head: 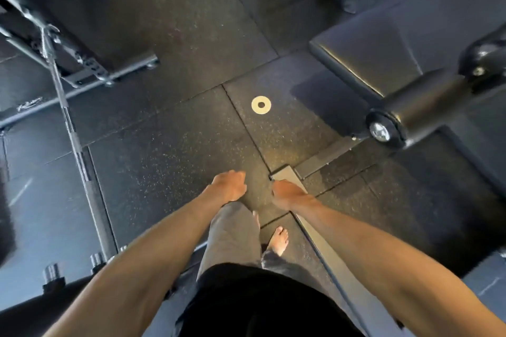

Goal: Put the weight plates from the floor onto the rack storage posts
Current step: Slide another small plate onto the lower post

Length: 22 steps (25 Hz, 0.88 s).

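- 1 small, pale, ring-shaped weight plate (255, 104) lies flat on the dark speckled rubber floor (164, 161), just right of a seam between floor tiles.
- The plate sits ahead of both hands and well apart from them; nothing touches it.
- The left hand (229, 186) hangs over the floor with its fingers loosely curled under and holds nothing.
- The right hand (287, 194) hangs the same way, back of the hand to the camera, fingers loosely curled, with nothing in it.
- The 2 hands are apart, with bare floor showing between them.
- Below the hands, a grey trouser leg (232, 232) steps forward and 1 bare foot (279, 239) stands on the floor.
- A flat metal bench foot (290, 172) lies under the right hand in this view; contact cannot be told.
- To the right of the plate stand a black padded bench (364, 63) and its roller pad (416, 109).
- To the left, a barbell (71, 128) runs across the floor past a black rack base (90, 68).
- 2 short ribbed pegs (52, 273) stand at the lower left edge, well apart from the plate.
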Tool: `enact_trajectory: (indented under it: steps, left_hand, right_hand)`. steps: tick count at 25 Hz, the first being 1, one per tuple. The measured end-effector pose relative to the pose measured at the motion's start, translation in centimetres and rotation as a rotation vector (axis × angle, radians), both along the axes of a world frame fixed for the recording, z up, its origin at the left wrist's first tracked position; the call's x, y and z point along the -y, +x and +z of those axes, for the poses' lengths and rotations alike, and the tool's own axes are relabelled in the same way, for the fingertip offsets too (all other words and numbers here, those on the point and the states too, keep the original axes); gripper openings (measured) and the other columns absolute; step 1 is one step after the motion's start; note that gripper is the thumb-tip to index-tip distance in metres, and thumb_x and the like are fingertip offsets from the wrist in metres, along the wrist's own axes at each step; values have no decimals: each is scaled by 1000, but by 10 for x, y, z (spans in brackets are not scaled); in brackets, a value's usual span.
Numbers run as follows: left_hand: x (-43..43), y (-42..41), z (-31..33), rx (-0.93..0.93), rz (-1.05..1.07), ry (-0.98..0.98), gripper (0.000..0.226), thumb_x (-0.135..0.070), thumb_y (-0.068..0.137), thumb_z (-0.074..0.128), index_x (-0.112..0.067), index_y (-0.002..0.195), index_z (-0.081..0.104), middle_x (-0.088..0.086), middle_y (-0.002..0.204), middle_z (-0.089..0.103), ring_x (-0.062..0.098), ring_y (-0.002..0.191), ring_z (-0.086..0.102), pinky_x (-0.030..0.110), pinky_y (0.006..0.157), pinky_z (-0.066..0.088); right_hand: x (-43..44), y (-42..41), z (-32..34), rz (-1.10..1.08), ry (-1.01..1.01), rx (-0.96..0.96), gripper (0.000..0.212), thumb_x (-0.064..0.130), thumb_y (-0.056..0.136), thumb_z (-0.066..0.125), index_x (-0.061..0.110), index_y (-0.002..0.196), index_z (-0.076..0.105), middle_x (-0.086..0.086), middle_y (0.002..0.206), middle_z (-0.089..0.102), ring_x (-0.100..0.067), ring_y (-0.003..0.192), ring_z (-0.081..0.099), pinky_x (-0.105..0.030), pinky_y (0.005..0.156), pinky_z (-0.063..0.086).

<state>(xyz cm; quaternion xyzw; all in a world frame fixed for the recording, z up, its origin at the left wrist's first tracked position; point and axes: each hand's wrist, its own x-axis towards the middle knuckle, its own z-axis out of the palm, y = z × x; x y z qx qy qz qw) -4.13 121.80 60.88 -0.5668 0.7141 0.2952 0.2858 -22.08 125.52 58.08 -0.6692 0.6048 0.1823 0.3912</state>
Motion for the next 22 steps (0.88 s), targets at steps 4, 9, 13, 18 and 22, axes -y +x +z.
enact_trajectory:
  steps: [4, 9, 13, 18, 22]
  left_hand:
    - [97, -15, -19, 4, 35, 13, 34, -23, 101, 41, -10, 130, 54, 14, 131, 60, 33, 119, 59, 40, 91, 48]
    - [231, -12, -41, -24, 135, 54, 35, -24, 101, 44, -10, 131, 51, 15, 134, 57, 33, 120, 58, 38, 92, 47]
    - [325, -12, -51, -68, 163, 66, 34, -22, 99, 45, -8, 129, 53, 14, 134, 57, 33, 121, 57, 36, 90, 46]
    - [423, -22, -99, -112, 223, 79, 32, -16, 96, 44, -7, 123, 59, 16, 128, 62, 34, 116, 61, 34, 82, 46]
    - [488, -39, -180, -197, 397, 101, 32, -18, 99, 43, -8, 127, 56, 11, 123, 65, 32, 110, 64, 34, 83, 50]
  right_hand:
    - [99, -11, -21, 1, 14, -18, 29, 18, 98, 44, 2, 115, 62, -22, 119, 65, -38, 112, 63, -39, 87, 50]
    - [227, -12, -29, -22, 38, -109, 32, 11, 95, 46, 5, 123, 62, -18, 127, 63, -35, 117, 61, -38, 92, 50]
    - [330, -9, -36, -40, 5, -100, 31, 16, 99, 46, 7, 124, 62, -16, 125, 64, -34, 115, 62, -39, 91, 51]
    - [448, -11, -75, -14, 14, -81, 27, 18, 95, 45, 9, 113, 64, -14, 114, 67, -35, 110, 64, -42, 85, 50]
    - [521, -23, -158, 10, 54, -45, 27, 18, 98, 46, 7, 118, 60, -13, 110, 67, -32, 101, 65, -36, 75, 49]
